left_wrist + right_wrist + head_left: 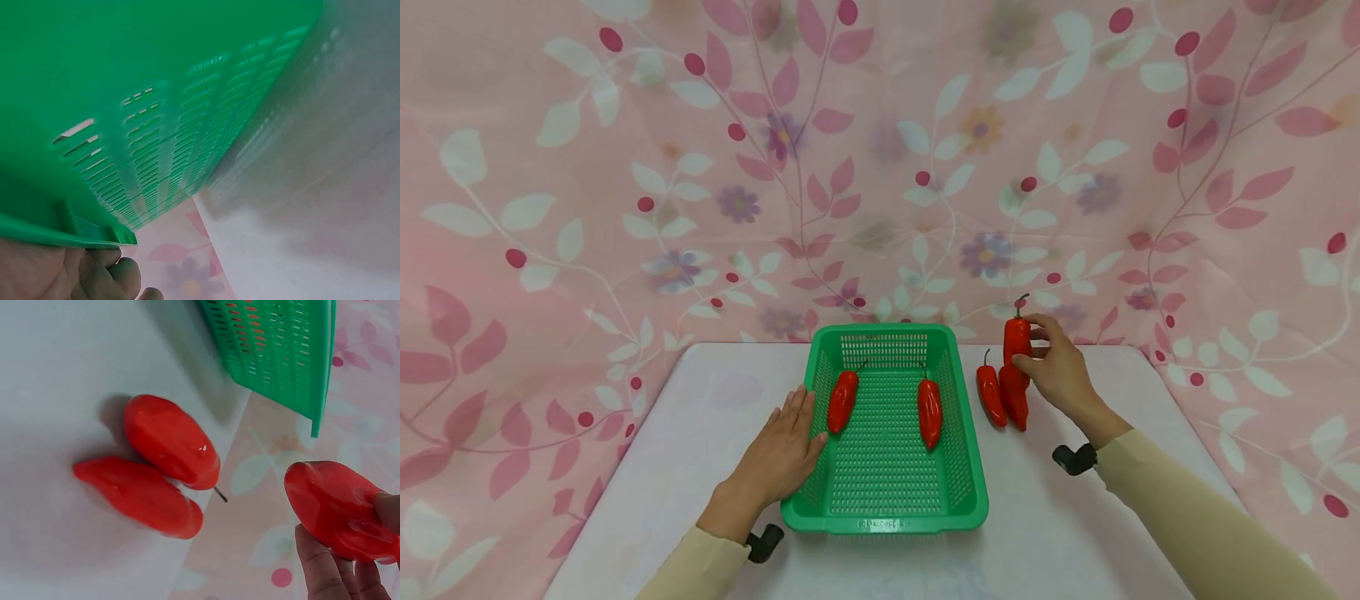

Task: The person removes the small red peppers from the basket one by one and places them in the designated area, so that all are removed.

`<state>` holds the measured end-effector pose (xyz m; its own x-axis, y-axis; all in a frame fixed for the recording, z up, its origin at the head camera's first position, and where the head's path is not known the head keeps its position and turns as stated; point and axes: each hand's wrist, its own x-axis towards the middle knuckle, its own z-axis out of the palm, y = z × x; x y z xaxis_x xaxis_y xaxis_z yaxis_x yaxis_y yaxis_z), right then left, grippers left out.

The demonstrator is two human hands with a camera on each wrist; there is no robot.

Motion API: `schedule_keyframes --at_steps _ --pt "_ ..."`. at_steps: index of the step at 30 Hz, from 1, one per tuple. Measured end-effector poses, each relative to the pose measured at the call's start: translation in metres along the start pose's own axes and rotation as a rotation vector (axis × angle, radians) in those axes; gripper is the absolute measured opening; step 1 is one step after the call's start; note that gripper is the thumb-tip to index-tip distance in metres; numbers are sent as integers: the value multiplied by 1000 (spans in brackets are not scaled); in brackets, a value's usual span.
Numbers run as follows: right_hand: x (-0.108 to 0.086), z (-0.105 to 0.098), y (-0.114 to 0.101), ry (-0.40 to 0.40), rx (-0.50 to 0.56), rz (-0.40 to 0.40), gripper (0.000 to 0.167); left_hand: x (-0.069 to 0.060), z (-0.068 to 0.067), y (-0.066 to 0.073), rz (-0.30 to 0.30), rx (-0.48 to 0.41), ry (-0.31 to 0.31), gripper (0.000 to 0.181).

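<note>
In the head view my right hand pinches a red pepper, raised stem-up above two other red peppers right of the green basket. The right wrist view shows the held pepper between thumb and fingers, and the pair lying side by side on the table. My left hand rests with straight fingers on the basket's left rim; the left wrist view shows its fingers under the rim. Inside the basket lie two red peppers, one at left and one at right.
A white-covered table lies under the basket. Behind it and at both sides hangs a pink floral cloth. Dark wrist cameras are strapped beneath both wrists.
</note>
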<state>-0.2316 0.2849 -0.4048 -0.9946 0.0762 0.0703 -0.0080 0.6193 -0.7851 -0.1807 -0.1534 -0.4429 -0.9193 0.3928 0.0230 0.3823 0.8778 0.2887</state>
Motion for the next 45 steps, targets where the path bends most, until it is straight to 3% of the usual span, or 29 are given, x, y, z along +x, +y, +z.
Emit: schedule_keyframes --at_steps 26,45 --pt "-6 -2 46 12 -115 89 76 0 2 -1 6 19 6 73" --pt "-1 2 83 -37 -146 168 78 -1 1 0 8 20 16 74"
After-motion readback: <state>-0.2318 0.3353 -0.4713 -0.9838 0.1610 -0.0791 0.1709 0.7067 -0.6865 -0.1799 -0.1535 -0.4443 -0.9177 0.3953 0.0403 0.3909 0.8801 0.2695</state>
